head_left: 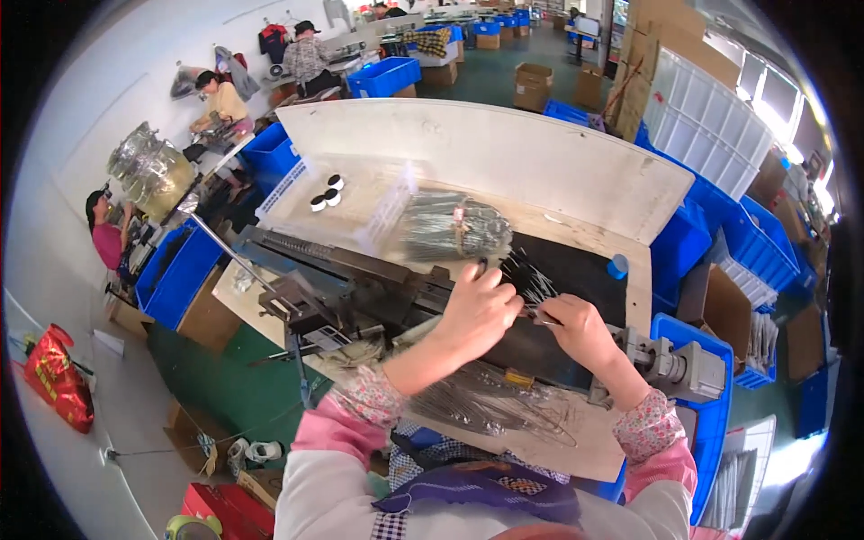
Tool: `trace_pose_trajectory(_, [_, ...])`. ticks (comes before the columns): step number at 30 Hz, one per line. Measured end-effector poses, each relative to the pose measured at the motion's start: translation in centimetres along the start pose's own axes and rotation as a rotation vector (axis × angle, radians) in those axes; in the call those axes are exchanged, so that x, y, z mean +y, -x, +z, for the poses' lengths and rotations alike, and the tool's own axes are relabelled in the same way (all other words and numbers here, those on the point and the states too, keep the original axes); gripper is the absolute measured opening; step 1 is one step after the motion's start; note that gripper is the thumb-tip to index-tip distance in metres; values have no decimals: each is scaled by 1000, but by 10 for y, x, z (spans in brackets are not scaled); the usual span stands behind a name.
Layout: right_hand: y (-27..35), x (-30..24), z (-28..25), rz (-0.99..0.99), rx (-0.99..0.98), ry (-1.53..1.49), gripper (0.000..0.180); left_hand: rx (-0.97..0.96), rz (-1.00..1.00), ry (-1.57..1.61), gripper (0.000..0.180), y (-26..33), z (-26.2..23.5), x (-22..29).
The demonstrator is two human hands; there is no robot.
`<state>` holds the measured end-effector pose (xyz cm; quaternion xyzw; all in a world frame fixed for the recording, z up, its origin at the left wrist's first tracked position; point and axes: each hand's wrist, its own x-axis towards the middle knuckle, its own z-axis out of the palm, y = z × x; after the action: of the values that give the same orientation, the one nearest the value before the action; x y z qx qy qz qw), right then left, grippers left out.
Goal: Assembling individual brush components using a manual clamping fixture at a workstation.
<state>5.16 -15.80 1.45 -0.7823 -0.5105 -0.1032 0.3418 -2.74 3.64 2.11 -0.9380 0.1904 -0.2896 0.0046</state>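
My left hand [479,309] and my right hand [580,328] meet over a dark mat [576,270] on the workbench. Both pinch thin metal wire pieces [529,286] that fan out between them. A long dark metal machine [351,279] runs across the bench just left of my left hand. A bundle of the same grey wire parts [450,227] lies in clear plastic behind my hands. More bagged wire pieces [490,405] lie on the bench close to my body, under my forearms.
A white board [504,153] backs the bench. Three small black-and-white caps [326,193] sit at its far left. Blue bins [720,243] and a white crate [706,121] stand to the right, a grey motor [684,369] at the right end. Other people work at the far left.
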Motion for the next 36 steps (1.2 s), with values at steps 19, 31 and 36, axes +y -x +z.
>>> trace_pose_trajectory(19, [-29, -2, 42, 105, -72, -235, 16, 225, -1455, 2603, 66, 129, 19, 4])
trace_pose_trajectory(31, [-25, 4, 40, 142, -104, -262, 12, 32, -1177, 2709, 56, 65, -29, 22])
trace_pose_trajectory(36, [-28, 6, 48, 111, -145, -204, 18, -202, -930, 904, 38, 97, 49, 55])
